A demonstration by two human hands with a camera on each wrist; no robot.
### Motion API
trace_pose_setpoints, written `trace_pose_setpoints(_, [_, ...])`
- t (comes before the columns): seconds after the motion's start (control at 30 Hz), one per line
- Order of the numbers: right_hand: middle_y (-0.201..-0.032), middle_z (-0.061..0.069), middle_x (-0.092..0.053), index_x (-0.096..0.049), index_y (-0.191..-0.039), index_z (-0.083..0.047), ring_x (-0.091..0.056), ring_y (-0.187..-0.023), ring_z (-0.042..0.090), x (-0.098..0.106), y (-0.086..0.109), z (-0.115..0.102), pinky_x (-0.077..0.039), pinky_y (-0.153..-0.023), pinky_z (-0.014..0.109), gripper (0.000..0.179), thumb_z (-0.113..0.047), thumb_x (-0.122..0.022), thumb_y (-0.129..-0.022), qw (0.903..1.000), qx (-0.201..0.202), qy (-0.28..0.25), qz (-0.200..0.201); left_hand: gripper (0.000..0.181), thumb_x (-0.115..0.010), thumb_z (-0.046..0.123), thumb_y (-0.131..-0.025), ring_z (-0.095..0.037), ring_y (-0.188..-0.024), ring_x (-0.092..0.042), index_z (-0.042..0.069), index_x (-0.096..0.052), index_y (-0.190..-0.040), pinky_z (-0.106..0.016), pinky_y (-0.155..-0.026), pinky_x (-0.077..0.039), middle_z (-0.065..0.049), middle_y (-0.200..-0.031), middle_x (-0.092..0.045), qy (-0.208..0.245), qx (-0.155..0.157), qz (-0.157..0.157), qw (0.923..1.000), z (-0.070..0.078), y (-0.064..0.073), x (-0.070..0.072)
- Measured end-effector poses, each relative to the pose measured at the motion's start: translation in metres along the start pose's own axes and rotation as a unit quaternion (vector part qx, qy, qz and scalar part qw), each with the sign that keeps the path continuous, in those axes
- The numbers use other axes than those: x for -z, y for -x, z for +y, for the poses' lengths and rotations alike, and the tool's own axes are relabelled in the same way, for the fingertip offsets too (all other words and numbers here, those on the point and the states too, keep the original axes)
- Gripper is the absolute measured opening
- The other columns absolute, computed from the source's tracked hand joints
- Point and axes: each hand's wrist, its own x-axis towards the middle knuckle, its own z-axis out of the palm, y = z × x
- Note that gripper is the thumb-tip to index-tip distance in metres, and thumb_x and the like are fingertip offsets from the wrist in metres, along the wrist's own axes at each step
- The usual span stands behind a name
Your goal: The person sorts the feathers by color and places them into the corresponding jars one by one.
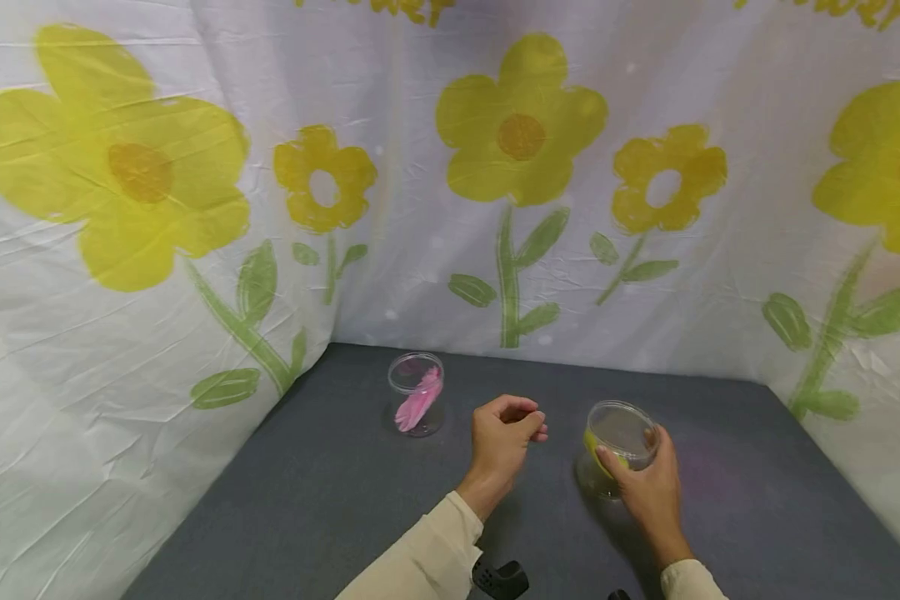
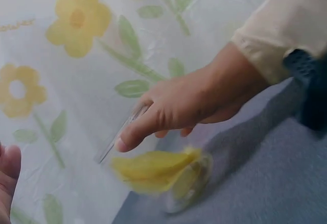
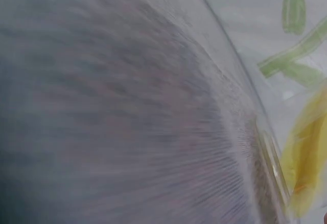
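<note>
My right hand (image 1: 648, 483) grips a clear round jar (image 1: 622, 429) near its rim, thumb on the near side. A yellow feather-like piece (image 2: 153, 170) shows inside this jar, which tilts in the left wrist view. To the left of it, my left hand (image 1: 502, 446) hovers over the dark table, its fingers loosely bent and nothing visible in them. Farther back on the left stands a second clear jar (image 1: 416, 364) with a pink feather (image 1: 418, 402) in it. The right wrist view is mostly a blurred close-up with a curved clear edge.
A dark grey tabletop (image 1: 330, 500) lies under both hands. White cloth (image 1: 405, 275) printed with yellow flowers hangs behind the table and along its sides. A black wrist strap piece (image 1: 501, 579) is at the left sleeve.
</note>
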Motion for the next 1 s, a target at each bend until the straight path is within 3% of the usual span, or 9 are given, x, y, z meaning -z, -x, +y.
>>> trace_pose_setpoints(0.17, [-0.137, 0.025, -0.041, -0.029, -0.145, 0.0, -0.042, -0.119, 0.042, -0.007, -0.023, 0.004, -0.034, -0.093, 0.058, 0.093, -0.039, -0.08, -0.078, 0.9998, 0.011, 0.01, -0.013, 0.009, -0.071, -0.01, -0.08, -0.033, -0.064, -0.066, -0.007, -0.067, -0.087, -0.037, -0.062, -0.057, -0.02, -0.077, -0.064, 0.0, -0.008, 0.009, 0.9999, 0.009, 0.014, 0.021])
trace_pose_setpoints(0.33, [-0.137, 0.027, -0.039, -0.027, -0.146, 0.001, -0.042, -0.118, 0.042, -0.011, -0.048, 0.008, -0.034, -0.093, 0.058, 0.095, -0.043, -0.078, -0.08, 0.9993, 0.015, 0.018, -0.031, 0.008, -0.072, -0.008, -0.081, -0.042, -0.068, -0.065, -0.006, -0.067, -0.088, -0.037, -0.064, -0.057, -0.02, -0.079, -0.064, -0.001, -0.011, 0.009, 0.9999, 0.018, 0.025, 0.031])
trace_pose_setpoints(0.43, [-0.137, 0.027, -0.039, -0.027, -0.146, 0.001, -0.043, -0.117, 0.042, -0.011, -0.059, 0.01, -0.035, -0.092, 0.059, 0.095, -0.045, -0.077, -0.08, 0.9988, 0.011, 0.027, -0.039, 0.009, -0.072, -0.009, -0.08, -0.042, -0.068, -0.065, -0.007, -0.067, -0.087, -0.038, -0.063, -0.057, -0.021, -0.079, -0.064, 0.01, -0.005, 0.013, 0.9998, 0.02, 0.033, 0.034])
trace_pose_setpoints(0.6, [-0.135, 0.027, -0.041, -0.029, -0.145, 0.001, -0.044, -0.115, 0.042, -0.012, -0.072, 0.012, -0.037, -0.09, 0.059, 0.094, -0.048, -0.076, -0.08, 0.9981, 0.001, 0.036, -0.05, 0.01, -0.072, -0.01, -0.079, -0.03, -0.065, -0.067, -0.007, -0.066, -0.087, -0.037, -0.063, -0.056, -0.025, -0.081, -0.064, 0.015, 0.016, 0.02, 0.9995, 0.018, 0.047, 0.04])
trace_pose_setpoints(0.87, [-0.141, 0.028, -0.035, -0.021, -0.149, -0.002, -0.04, -0.121, 0.045, -0.012, -0.08, 0.017, -0.034, -0.093, 0.061, 0.102, -0.054, -0.074, -0.079, 0.9964, -0.021, 0.038, -0.072, 0.01, -0.072, -0.011, -0.079, -0.035, -0.066, -0.066, -0.007, -0.065, -0.086, -0.037, -0.061, -0.056, -0.022, -0.078, -0.064, 0.009, 0.035, 0.033, 0.9988, 0.006, 0.06, 0.046])
trace_pose_setpoints(1.0, [-0.152, 0.03, -0.014, -0.001, -0.153, -0.002, -0.022, -0.136, 0.047, -0.002, -0.074, 0.014, -0.023, -0.103, 0.062, 0.11, -0.056, -0.067, -0.084, 0.9944, -0.036, 0.036, -0.092, 0.009, -0.071, -0.011, -0.079, -0.034, -0.064, -0.066, -0.008, -0.065, -0.086, -0.037, -0.059, -0.056, -0.02, -0.075, -0.065, 0.002, 0.028, 0.034, 0.999, 0.004, 0.059, 0.048])
